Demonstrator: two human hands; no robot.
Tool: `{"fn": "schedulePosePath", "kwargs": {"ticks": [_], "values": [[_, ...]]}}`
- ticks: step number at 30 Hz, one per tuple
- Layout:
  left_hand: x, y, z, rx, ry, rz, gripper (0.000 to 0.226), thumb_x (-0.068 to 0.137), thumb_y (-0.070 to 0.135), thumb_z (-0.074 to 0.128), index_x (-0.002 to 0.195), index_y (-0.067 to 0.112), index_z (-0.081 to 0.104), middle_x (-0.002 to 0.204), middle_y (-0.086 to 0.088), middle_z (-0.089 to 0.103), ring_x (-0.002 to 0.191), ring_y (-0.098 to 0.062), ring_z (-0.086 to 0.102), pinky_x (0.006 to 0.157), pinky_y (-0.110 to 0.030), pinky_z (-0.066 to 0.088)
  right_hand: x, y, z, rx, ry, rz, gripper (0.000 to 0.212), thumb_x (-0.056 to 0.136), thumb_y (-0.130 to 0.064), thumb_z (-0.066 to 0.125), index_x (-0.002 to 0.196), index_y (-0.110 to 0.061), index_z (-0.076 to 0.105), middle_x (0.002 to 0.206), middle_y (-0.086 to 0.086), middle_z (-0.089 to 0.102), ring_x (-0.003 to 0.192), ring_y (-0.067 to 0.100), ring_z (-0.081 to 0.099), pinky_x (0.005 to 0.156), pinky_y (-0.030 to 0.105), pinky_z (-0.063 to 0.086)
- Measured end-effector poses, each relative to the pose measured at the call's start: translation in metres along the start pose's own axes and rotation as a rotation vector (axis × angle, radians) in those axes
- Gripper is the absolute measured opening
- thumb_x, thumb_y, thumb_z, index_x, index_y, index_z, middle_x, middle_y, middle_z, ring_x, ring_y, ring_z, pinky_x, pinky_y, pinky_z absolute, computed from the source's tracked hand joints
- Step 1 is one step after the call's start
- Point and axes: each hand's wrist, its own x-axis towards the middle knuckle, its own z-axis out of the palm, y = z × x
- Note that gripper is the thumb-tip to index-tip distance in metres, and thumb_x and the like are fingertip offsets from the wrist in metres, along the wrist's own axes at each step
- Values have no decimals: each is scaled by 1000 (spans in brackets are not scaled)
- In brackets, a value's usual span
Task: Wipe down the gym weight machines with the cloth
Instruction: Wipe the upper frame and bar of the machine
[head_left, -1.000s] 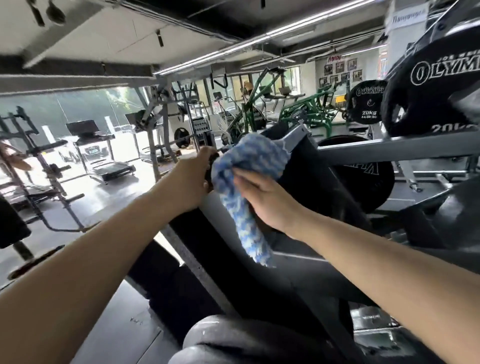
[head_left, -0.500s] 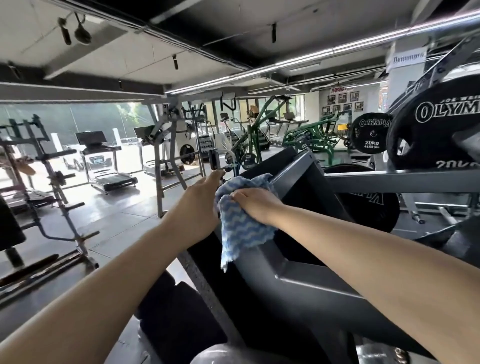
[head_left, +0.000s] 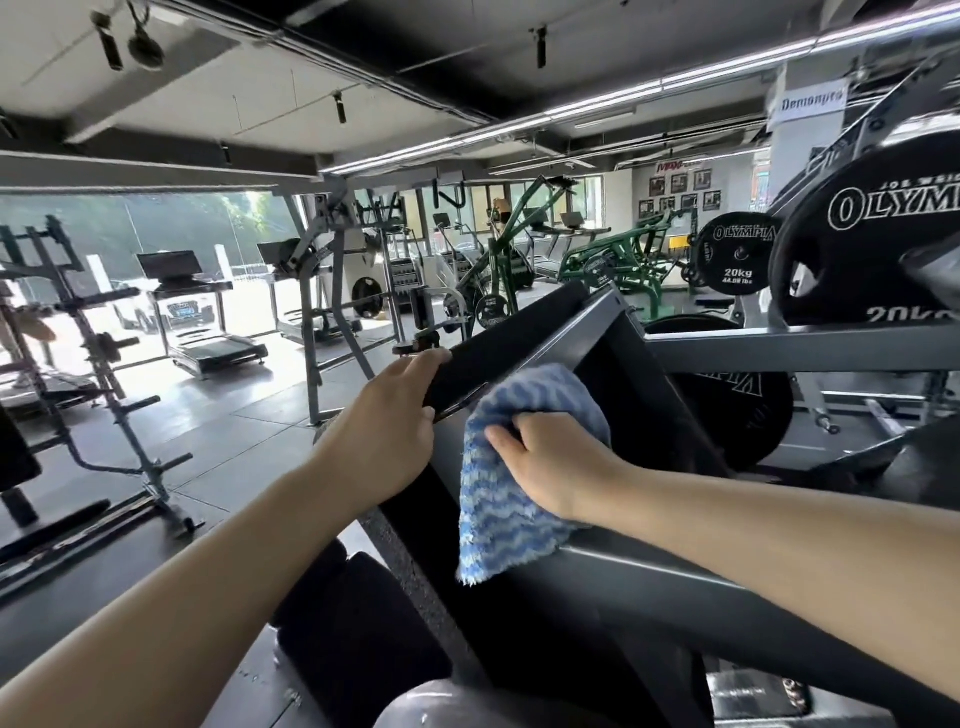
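While daylight poured through the windows at the far left, a rack of black bars and pegs (head_left: 98, 364) stood on the grey floor, and a treadmill (head_left: 208, 332) sat just beyond it by the glass. Nothing that could be called a container showed anywhere (no bucket, bin or spray bottle was visible), so the weight machine (head_left: 649, 587) in the foreground carried the scene. Its black pad (head_left: 498, 348) ran up and to the right, edged by a grey steel frame. The left hand (head_left: 384, 441) gripped the lower left end of that pad, the fingers curled over its top edge and the thumb against its near side. Just to the right, the cloth (head_left: 498, 519), blue with paler wavy stripes, lay bunched against the grey frame, its loose lower end hanging down over the sloping beam. The right hand (head_left: 550, 462) held the cloth against the frame with the fingers bent into its folds, the palm pressing down; how tightly it clutched I could not tell. Green machines (head_left: 613, 260) stood further back in the middle of the room. At the far right, two black weight plates (head_left: 737, 254) marked OLYMPIA and 20kg hung on grey bars, the nearer one cut off by the picture's edge.
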Motion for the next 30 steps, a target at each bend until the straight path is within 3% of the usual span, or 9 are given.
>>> {"fn": "schedulePosePath", "kwargs": {"ticks": [3, 5, 7, 12, 15, 18, 23, 26, 30], "values": [[-2, 3, 0, 6, -23, 12, 53, 92, 4, 48, 140, 21, 35, 139, -2, 44, 117, -15, 51, 85, -16, 35, -6, 3, -11, 53, -163, 79, 52, 99, -46, 33, 70, -8, 55, 72, 10, 56, 69, 18, 53, 62, 19, 39], [-2, 6, 1, 12, -47, 29, 53, 91, 3, 47, 139, 22, 36, 141, 0, 42, 119, -13, 49, 85, -11, 31, 1, 15, -14, 173, -258, 195, 59, 92, -58, 39, 104, -4, 62, 107, 9, 61, 100, 18, 57, 86, 19, 42], [-2, 11, 3, 42, -96, 43, 55, 91, 2, 45, 142, 22, 33, 142, 1, 41, 122, -12, 46, 81, -3, 24, 13, 23, -10, 472, -391, 311, 68, 82, -65, 50, 125, -12, 54, 127, 6, 57, 117, 24, 53, 105, 37, 38], [2, 18, 9, 73, -188, 57, 56, 90, 2, 40, 143, 18, 31, 136, -2, 45, 110, -13, 49, 76, -3, 27, 30, 41, 8, 986, -458, 411, 58, 60, -54, 68, 104, -16, 60, 100, 7, 69, 92, 23, 65, 92, 39, 50], [5, 20, 12, 122, -191, 69, 53, 91, 5, 40, 142, 16, 34, 135, -2, 47, 117, -16, 49, 88, -14, 33, 33, 45, 7, 872, -572, 419, 63, 67, -64, 58, 107, -16, 58, 106, 6, 66, 98, 21, 62, 95, 36, 47], [9, 22, 16, 178, -157, 55, 53, 91, 5, 43, 143, 15, 33, 138, -2, 45, 123, -17, 45, 96, -20, 33, 29, 45, -5, 683, -674, 371, 53, 85, -64, 44, 101, -15, 60, 97, 3, 67, 88, 16, 64, 81, 26, 50], [10, 46, 31, 93, -61, 233, 49, 87, -3, 47, 135, 9, 46, 138, -5, 47, 127, -19, 43, 103, -16, 26, -7, 60, -23, 32, -756, 202, 44, 84, -44, 64, 118, -17, 57, 101, -6, 64, 98, 11, 57, 80, 10, 45], [12, 66, 39, -40, -227, 274, 47, 91, 0, 46, 136, 13, 45, 134, -3, 51, 122, -14, 48, 95, -7, 27, -21, 70, -31, -234, -782, 238, 62, 68, -54, 73, 117, -19, 57, 110, -4, 62, 103, 14, 58, 96, 29, 46], [10, 88, 60, 41, -628, 290, 56, 92, 28, 55, 144, 19, 33, 141, 0, 47, 126, -14, 46, 101, -22, 36, -41, 81, -56, -465, -930, 279, 60, 56, -51, 78, 104, -17, 68, 106, 0, 69, 102, 16, 63, 97, 37, 48]]}}
